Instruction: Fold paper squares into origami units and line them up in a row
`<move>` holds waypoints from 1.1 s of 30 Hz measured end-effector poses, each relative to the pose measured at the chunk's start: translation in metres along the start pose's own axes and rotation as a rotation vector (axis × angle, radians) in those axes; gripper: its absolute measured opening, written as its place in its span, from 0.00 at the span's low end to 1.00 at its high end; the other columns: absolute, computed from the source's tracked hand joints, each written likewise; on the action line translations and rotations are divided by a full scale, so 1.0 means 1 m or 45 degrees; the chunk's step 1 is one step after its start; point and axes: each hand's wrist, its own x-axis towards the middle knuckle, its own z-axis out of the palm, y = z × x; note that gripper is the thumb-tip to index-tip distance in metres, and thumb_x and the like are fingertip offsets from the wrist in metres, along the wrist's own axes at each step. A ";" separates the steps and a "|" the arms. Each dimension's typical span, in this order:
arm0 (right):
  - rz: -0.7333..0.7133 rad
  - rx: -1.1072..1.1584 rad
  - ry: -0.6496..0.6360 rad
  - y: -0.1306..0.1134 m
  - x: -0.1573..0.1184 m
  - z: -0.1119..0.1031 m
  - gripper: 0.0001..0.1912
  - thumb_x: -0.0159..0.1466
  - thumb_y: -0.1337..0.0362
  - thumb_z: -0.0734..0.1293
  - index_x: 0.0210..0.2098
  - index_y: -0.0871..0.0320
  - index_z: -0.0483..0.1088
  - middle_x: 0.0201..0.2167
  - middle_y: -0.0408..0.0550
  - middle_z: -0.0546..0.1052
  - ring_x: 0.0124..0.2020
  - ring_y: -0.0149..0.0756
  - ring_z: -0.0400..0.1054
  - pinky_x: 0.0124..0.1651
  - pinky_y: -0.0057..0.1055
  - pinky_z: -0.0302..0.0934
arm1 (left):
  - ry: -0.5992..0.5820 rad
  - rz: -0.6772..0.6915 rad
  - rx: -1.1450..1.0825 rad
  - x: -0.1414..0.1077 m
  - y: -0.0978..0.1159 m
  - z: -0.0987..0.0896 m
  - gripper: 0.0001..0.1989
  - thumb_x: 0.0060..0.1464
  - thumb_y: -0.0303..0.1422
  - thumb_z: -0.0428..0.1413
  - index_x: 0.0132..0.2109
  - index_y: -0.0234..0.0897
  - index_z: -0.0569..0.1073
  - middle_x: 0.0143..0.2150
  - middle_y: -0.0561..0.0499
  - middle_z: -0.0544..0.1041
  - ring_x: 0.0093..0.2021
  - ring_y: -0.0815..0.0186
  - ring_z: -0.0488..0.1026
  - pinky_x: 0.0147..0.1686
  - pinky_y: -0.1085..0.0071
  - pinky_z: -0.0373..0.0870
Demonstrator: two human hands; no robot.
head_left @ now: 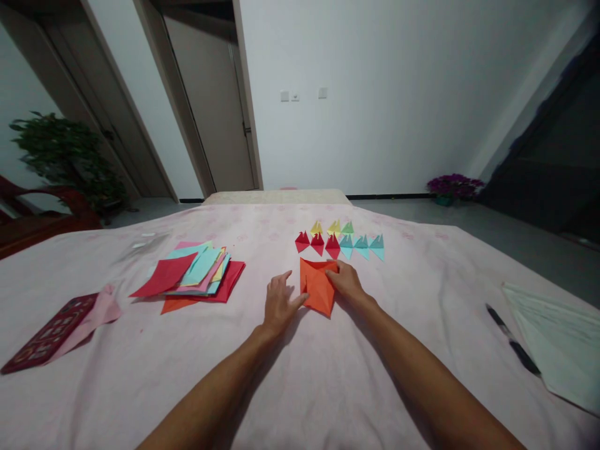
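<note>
A sheet of orange origami paper (319,290), partly folded, lies on the pink tablecloth in front of me. My right hand (347,280) grips its upper right edge with thumb and fingers. On the other side, my left hand (281,303) has its fingers spread, and its thumb tip touches the paper's left part. Just beyond the paper stand small folded paper figures in two rows: several red ones (317,244) and light blue ones (361,245) in front, yellow ones (334,227) and a green one (347,228) behind.
To the left is a loose pile of coloured paper sheets (197,269). A dark red printed packet (56,328) lies nearer the left edge. At the right are a black pen (513,340) and a sheet of paper with writing (560,340).
</note>
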 end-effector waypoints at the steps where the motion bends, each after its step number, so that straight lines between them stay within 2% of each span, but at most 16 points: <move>1: -0.013 0.014 0.026 0.003 -0.001 0.000 0.23 0.60 0.66 0.62 0.55 0.61 0.70 0.43 0.53 0.80 0.40 0.38 0.75 0.41 0.31 0.67 | -0.001 -0.039 -0.038 0.003 0.000 0.000 0.32 0.52 0.38 0.62 0.61 0.36 0.63 0.52 0.44 0.72 0.47 0.61 0.73 0.47 0.62 0.71; 4: -0.020 0.009 0.085 0.013 -0.006 -0.002 0.28 0.58 0.66 0.64 0.58 0.61 0.67 0.45 0.54 0.79 0.40 0.39 0.75 0.41 0.31 0.69 | -0.115 -0.159 -0.111 0.017 -0.004 0.001 0.25 0.54 0.31 0.57 0.59 0.38 0.66 0.40 0.52 0.76 0.35 0.68 0.73 0.37 0.70 0.70; 8: -0.039 -0.096 0.134 0.017 -0.023 -0.020 0.30 0.57 0.70 0.64 0.60 0.60 0.65 0.41 0.55 0.80 0.41 0.43 0.75 0.43 0.37 0.68 | -0.126 -0.269 -0.107 0.031 -0.017 -0.003 0.20 0.53 0.27 0.54 0.54 0.39 0.71 0.32 0.55 0.75 0.33 0.68 0.72 0.36 0.72 0.66; 9: -0.083 -0.145 0.155 0.012 -0.028 -0.026 0.31 0.58 0.71 0.63 0.62 0.59 0.63 0.44 0.56 0.79 0.45 0.45 0.73 0.48 0.40 0.67 | -0.121 -0.289 -0.132 0.034 -0.019 -0.005 0.20 0.52 0.27 0.54 0.53 0.39 0.71 0.32 0.55 0.75 0.32 0.68 0.72 0.35 0.72 0.66; 11: -0.408 -0.422 0.214 -0.001 -0.039 -0.035 0.32 0.60 0.72 0.62 0.64 0.60 0.61 0.55 0.61 0.73 0.57 0.51 0.65 0.57 0.48 0.60 | -0.118 -0.344 -0.242 0.039 -0.025 -0.008 0.19 0.51 0.28 0.56 0.52 0.39 0.73 0.30 0.56 0.74 0.32 0.68 0.71 0.35 0.72 0.65; 12: -0.606 -0.493 0.160 -0.010 -0.043 -0.038 0.33 0.59 0.73 0.62 0.64 0.59 0.60 0.60 0.60 0.68 0.62 0.52 0.59 0.61 0.51 0.55 | -0.116 -0.378 -0.309 0.042 -0.028 -0.009 0.19 0.50 0.27 0.57 0.51 0.39 0.74 0.29 0.56 0.73 0.31 0.68 0.71 0.34 0.72 0.65; 13: -0.810 -0.528 0.020 -0.017 -0.047 -0.040 0.34 0.59 0.74 0.62 0.65 0.57 0.60 0.64 0.56 0.64 0.66 0.51 0.53 0.65 0.51 0.50 | -0.113 -0.413 -0.374 0.045 -0.031 -0.010 0.19 0.49 0.27 0.58 0.50 0.38 0.74 0.28 0.56 0.72 0.31 0.68 0.71 0.33 0.73 0.66; 15: -1.093 -0.541 -0.296 -0.030 -0.049 -0.037 0.37 0.56 0.74 0.63 0.65 0.55 0.59 0.65 0.52 0.63 0.67 0.47 0.51 0.68 0.49 0.45 | -0.114 -0.478 -0.471 0.051 -0.038 -0.009 0.20 0.47 0.27 0.60 0.50 0.36 0.74 0.26 0.56 0.71 0.28 0.69 0.71 0.30 0.74 0.66; 18: -1.159 -0.547 -0.547 -0.038 -0.042 -0.025 0.39 0.55 0.72 0.65 0.65 0.58 0.58 0.64 0.53 0.65 0.67 0.49 0.53 0.68 0.50 0.46 | -0.159 -0.565 -0.601 0.059 -0.048 -0.007 0.21 0.50 0.29 0.59 0.52 0.30 0.71 0.23 0.56 0.70 0.22 0.70 0.70 0.24 0.75 0.67; 21: -1.123 -0.527 -0.539 -0.037 -0.029 -0.012 0.33 0.57 0.72 0.64 0.63 0.57 0.62 0.61 0.54 0.69 0.64 0.48 0.58 0.65 0.50 0.51 | -0.216 -0.610 -0.705 0.063 -0.056 -0.008 0.22 0.54 0.30 0.56 0.55 0.27 0.67 0.24 0.52 0.74 0.20 0.69 0.70 0.23 0.73 0.70; 23: -1.149 -0.488 -0.531 -0.035 -0.021 -0.005 0.27 0.60 0.73 0.63 0.59 0.56 0.67 0.57 0.54 0.73 0.60 0.46 0.64 0.63 0.48 0.55 | -0.215 -0.618 -0.732 0.062 -0.060 -0.014 0.21 0.53 0.29 0.56 0.55 0.29 0.68 0.29 0.49 0.76 0.23 0.69 0.73 0.26 0.71 0.72; 26: -1.158 -0.415 -0.515 -0.029 -0.016 0.003 0.21 0.62 0.73 0.62 0.52 0.57 0.73 0.52 0.53 0.77 0.55 0.44 0.68 0.58 0.44 0.61 | -0.174 -0.468 -0.656 0.057 -0.066 -0.029 0.20 0.51 0.25 0.58 0.52 0.39 0.73 0.46 0.46 0.76 0.35 0.68 0.76 0.37 0.70 0.74; 27: -1.146 -0.384 -0.506 -0.027 -0.015 0.005 0.20 0.61 0.74 0.62 0.51 0.57 0.73 0.52 0.53 0.77 0.54 0.43 0.69 0.56 0.43 0.62 | -0.165 -0.268 -0.509 0.055 -0.067 -0.035 0.19 0.52 0.24 0.56 0.51 0.42 0.74 0.52 0.46 0.74 0.40 0.67 0.76 0.42 0.69 0.73; 29: -1.107 -0.308 -0.482 -0.025 -0.014 0.008 0.19 0.62 0.73 0.62 0.50 0.56 0.74 0.51 0.52 0.77 0.52 0.42 0.70 0.54 0.41 0.64 | -0.267 0.041 -0.248 0.050 -0.069 -0.044 0.19 0.54 0.23 0.53 0.51 0.44 0.74 0.59 0.46 0.68 0.44 0.67 0.75 0.44 0.67 0.73; 31: -1.057 -0.233 -0.467 -0.025 -0.012 0.008 0.15 0.64 0.69 0.63 0.47 0.55 0.76 0.49 0.51 0.78 0.50 0.40 0.71 0.53 0.40 0.64 | -0.361 0.208 -0.057 0.047 -0.070 -0.049 0.20 0.55 0.23 0.52 0.52 0.44 0.74 0.61 0.46 0.65 0.45 0.65 0.74 0.45 0.65 0.73; 33: -0.987 -0.162 -0.464 -0.028 -0.010 0.007 0.12 0.67 0.65 0.63 0.44 0.54 0.77 0.44 0.50 0.79 0.46 0.38 0.72 0.51 0.37 0.65 | -0.392 0.261 0.047 0.046 -0.070 -0.050 0.19 0.55 0.24 0.53 0.52 0.44 0.75 0.61 0.45 0.66 0.49 0.62 0.73 0.46 0.64 0.72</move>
